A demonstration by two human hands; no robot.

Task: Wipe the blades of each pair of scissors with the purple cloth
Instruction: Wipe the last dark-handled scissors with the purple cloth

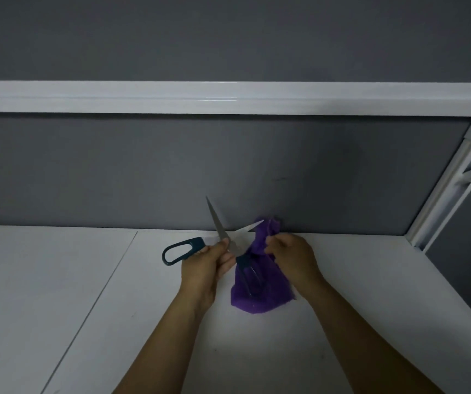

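Observation:
A pair of scissors [220, 228] with dark teal handles is held above the white table, its blades spread wide apart. My left hand [206, 261] grips it near the pivot; one handle loop sticks out to the left, the other hangs down in front of the purple cloth [260, 294]. My right hand [291, 255] pinches the cloth near its top. The cloth bunches up behind the tip of the right blade and drapes down to the table. No other scissors are in view.
The white table [86, 294] has a seam running diagonally on its left part. A grey partition wall [228, 166] with a white rail stands right behind the hands. A white frame [450, 189] closes the right side.

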